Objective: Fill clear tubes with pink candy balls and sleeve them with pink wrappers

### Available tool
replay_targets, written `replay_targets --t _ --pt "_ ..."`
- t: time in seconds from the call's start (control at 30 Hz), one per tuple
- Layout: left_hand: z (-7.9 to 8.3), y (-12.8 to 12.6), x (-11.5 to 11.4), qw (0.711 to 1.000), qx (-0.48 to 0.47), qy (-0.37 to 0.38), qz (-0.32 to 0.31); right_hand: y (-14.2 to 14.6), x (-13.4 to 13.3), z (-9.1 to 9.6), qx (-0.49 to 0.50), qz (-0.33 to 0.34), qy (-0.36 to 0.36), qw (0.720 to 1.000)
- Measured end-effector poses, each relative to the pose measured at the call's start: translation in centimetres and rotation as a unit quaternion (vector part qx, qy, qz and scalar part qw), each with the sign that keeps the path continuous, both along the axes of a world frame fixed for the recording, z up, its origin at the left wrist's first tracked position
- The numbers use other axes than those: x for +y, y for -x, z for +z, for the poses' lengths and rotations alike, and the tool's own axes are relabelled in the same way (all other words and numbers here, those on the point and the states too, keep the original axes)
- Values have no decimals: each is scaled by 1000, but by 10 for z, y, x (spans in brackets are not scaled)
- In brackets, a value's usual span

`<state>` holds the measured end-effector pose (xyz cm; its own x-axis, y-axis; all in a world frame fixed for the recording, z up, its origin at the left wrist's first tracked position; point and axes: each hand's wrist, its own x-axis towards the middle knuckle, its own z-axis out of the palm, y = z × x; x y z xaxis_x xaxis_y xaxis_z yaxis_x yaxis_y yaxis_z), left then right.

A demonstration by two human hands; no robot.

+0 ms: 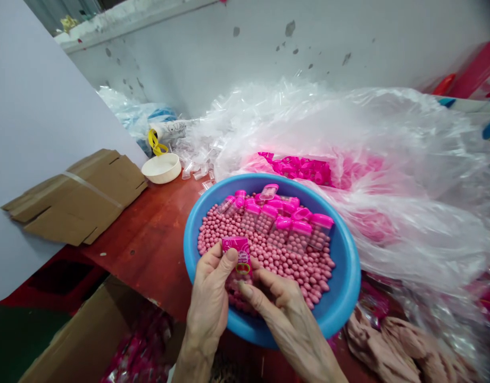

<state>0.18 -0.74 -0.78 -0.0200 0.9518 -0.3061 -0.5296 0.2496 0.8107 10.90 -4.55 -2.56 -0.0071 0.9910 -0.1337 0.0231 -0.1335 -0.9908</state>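
Observation:
Over the near rim of a blue basin (351, 287), my left hand (209, 287) pinches a small pink printed packet (240, 260) between thumb and fingers. My right hand (280, 303) closes its thumb and fingers on the packet's lower right part, where the fingers hide some of it. Round pink balls (292, 271), like candies, fill much of the basin. On top of them, toward the far side, lie several clear containers with bright pink caps (299, 234), filled with the same balls.
A large clear plastic bag (420, 154) with pink caps (300, 169) spreads behind the basin. Clear empty containers (199, 157), a white bowl (162, 169) and flattened cardboard (81, 194) lie left on the red table (149, 255). Below is a carton (85, 335) of pink packets; cloth (404, 346) lies at right.

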Motion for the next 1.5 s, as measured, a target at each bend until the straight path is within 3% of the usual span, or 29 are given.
replay_targets --t 0.2,0.7,0.87,1.03,1.17,1.27,1.33,1.4,1.43,1.5 --pt "-2 1 0 999 -23 -17 -19 -2 1 1 -16 -1 -3 1000" --pt "-13 8 -10 995 48 -46 -73 -5 4 -3 -15 38 -45 998" --pt "-13 7 -11 995 55 -43 -70 -5 5 -4 9 67 -32 997" --pt "-12 6 -13 994 39 -30 -93 -3 4 -2 0 46 -20 999" --pt "-2 23 -14 1000 13 -8 -18 -1 3 -1 -37 51 -22 998" --pt "8 62 -17 994 20 -16 102 -1 2 1 -55 62 -25 996" --pt "6 99 -19 985 16 -10 171 -1 2 2 -63 68 -28 995" --pt "-7 138 -23 964 38 35 260 -1 1 2 -71 75 -30 994" --pt "-19 156 -26 943 103 67 309 -1 1 2 -76 78 -34 993" --pt "-50 184 -32 911 219 124 326 0 0 3 -89 78 -47 992"
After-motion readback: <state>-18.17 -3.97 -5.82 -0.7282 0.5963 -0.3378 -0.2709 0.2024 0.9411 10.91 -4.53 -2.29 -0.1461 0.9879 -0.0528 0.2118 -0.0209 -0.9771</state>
